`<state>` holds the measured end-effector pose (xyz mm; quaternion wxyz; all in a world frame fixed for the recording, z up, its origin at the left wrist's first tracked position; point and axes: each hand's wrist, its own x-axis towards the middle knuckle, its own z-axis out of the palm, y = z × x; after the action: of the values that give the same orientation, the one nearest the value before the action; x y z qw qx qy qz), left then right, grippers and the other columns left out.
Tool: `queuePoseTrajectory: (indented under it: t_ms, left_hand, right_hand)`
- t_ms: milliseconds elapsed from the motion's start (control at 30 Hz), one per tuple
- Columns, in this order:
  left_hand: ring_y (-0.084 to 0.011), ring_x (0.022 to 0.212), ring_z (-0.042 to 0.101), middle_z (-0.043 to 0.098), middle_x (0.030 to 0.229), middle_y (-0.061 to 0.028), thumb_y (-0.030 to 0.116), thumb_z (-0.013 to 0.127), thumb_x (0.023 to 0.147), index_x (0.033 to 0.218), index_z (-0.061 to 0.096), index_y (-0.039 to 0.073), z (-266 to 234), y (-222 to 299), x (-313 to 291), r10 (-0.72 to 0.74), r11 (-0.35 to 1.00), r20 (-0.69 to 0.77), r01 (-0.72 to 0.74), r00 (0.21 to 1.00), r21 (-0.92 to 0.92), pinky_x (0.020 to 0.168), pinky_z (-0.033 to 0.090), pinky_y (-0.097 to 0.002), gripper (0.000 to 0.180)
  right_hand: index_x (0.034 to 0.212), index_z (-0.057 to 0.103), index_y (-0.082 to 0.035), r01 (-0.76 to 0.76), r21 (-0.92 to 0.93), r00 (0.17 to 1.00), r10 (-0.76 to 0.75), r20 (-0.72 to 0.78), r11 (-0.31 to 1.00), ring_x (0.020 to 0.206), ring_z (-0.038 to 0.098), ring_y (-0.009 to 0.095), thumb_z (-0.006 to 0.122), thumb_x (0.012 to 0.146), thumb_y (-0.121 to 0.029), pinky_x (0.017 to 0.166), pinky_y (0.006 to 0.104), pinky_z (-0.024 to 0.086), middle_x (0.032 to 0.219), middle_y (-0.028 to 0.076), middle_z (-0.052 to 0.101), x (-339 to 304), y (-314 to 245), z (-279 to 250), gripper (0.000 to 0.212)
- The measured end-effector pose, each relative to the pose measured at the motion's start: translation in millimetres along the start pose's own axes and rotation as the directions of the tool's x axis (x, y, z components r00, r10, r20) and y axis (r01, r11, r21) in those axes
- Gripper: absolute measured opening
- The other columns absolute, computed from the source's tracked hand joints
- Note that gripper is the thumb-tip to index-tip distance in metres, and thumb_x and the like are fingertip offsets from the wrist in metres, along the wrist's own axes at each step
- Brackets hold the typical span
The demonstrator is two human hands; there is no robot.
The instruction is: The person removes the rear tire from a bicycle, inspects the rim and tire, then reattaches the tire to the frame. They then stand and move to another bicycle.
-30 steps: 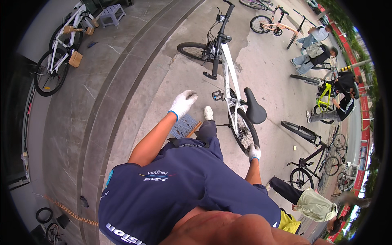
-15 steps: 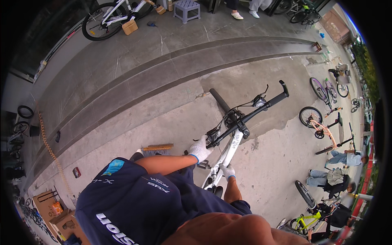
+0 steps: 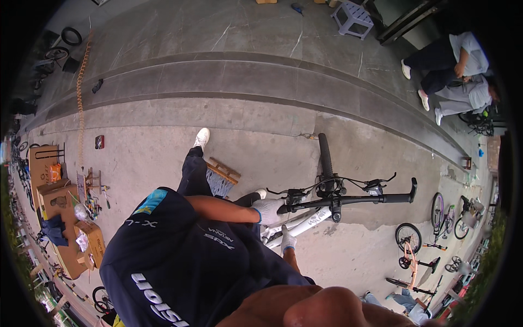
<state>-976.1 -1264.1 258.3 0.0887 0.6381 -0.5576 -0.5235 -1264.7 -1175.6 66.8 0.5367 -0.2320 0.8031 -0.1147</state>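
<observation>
A white bicycle stands in front of me, its frame (image 3: 313, 219) running from my body to the right. Its black handlebar (image 3: 354, 200) lies crosswise in view, with brake levers and cables around the stem. The front wheel (image 3: 325, 155) points away from me. My left hand (image 3: 268, 211), in a white knit glove, is closed around the handlebar's left grip. Lower down, my right hand (image 3: 289, 241), gloved alike, holds the white frame tube behind the stem; part of its fingers is hidden. My body covers the rear of the bicycle.
A broom head (image 3: 222, 175) lies by my legs. Beyond runs a low grey step (image 3: 261, 77) with a plastic stool (image 3: 353, 19) above it. Cardboard boxes (image 3: 62, 218) and tools are at left. Parked bicycles (image 3: 411, 253) stand right; people (image 3: 455, 73) are at upper right.
My view has turned to the right, and the bicycle's handlebar now lies nearly level across it. My stepping leg and white shoe have come into sight. Both hands stay on the bicycle.
</observation>
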Motion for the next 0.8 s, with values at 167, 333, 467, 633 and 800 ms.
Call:
queuePoseTrajectory:
  t_ms: [167, 333, 467, 633, 800]
  left_hand:
    - [-0.0431, 0.096, 0.076, 0.078, 0.098, -0.017, 0.034, 0.075, 0.084, 0.105, 0.07, 0.012, -136.7, -16.1, 19.4, 0.182, 0.981, -0.293, -0.152, 0.939, 0.122, 0.08, 0.058, -0.0587, 0.031]
    - [-0.0437, 0.088, 0.076, 0.078, 0.09, -0.0168, 0.037, 0.076, 0.085, 0.104, 0.073, 0.015, -283.9, -95.4, -50.2, 0.21, 0.978, -0.356, -0.189, 0.911, 0.092, 0.076, 0.058, -0.0581, 0.029]
    - [-0.042, 0.088, 0.077, 0.079, 0.089, -0.0156, 0.052, 0.081, 0.087, 0.105, 0.076, 0.016, -411.8, -188.1, -121.6, 0.191, 0.978, -0.459, -0.211, 0.868, 0.008, 0.078, 0.06, -0.0555, 0.04]
    - [-0.0378, 0.076, 0.077, 0.076, 0.079, -0.0133, 0.052, 0.083, 0.088, 0.093, 0.076, 0.015, -528.6, -291.1, -204.5, 0.076, 0.963, -0.689, -0.233, 0.72, -0.137, 0.07, 0.061, -0.0512, 0.038]
    - [-0.0321, 0.079, 0.079, 0.077, 0.08, -0.0095, 0.045, 0.089, 0.08, 0.103, 0.082, 0.014, -601.5, -357.6, -254.5, -0.191, 0.94, -0.8, -0.13, 0.568, -0.317, 0.073, 0.061, -0.0474, 0.039]
  right_hand:
    - [0.124, 0.076, 0.002, 0.025, -0.078, 1.0, -0.025, 0.005, 0.997, 0.077, 0.072, 0.021, 0.093, 0.09, -0.043, 0.059, 0.0402, 0.059, 0.1, 0.009, 0.078, -69.5, -93.7, 16.3, 0.058]
    - [0.11, 0.074, -0.002, 0.184, -0.29, 0.983, -0.171, 0.07, 0.939, 0.071, 0.067, 0.019, 0.088, 0.095, -0.029, 0.064, 0.0398, 0.055, 0.09, 0.007, 0.075, -153.5, -158.6, 62.8, 0.033]
    - [0.098, 0.075, -0.003, 0.255, -0.37, 0.967, -0.244, 0.076, 0.893, 0.079, 0.071, 0.017, 0.088, 0.096, -0.029, 0.074, 0.0381, 0.059, 0.089, 0.006, 0.076, -235.2, -233.1, 143.8, 0.029]
    - [0.098, 0.075, -0.002, 0.382, -0.516, 0.924, -0.32, 0.209, 0.766, 0.077, 0.071, 0.018, 0.085, 0.098, -0.031, 0.073, 0.0388, 0.057, 0.088, 0.007, 0.076, -323.9, -360.3, 260.9, 0.03]
    - [0.097, 0.076, -0.001, 0.575, -0.592, 0.816, -0.342, 0.467, 0.564, 0.075, 0.07, 0.018, 0.082, 0.1, -0.032, 0.071, 0.0394, 0.056, 0.086, 0.008, 0.076, -374.1, -495.2, 391.8, 0.032]
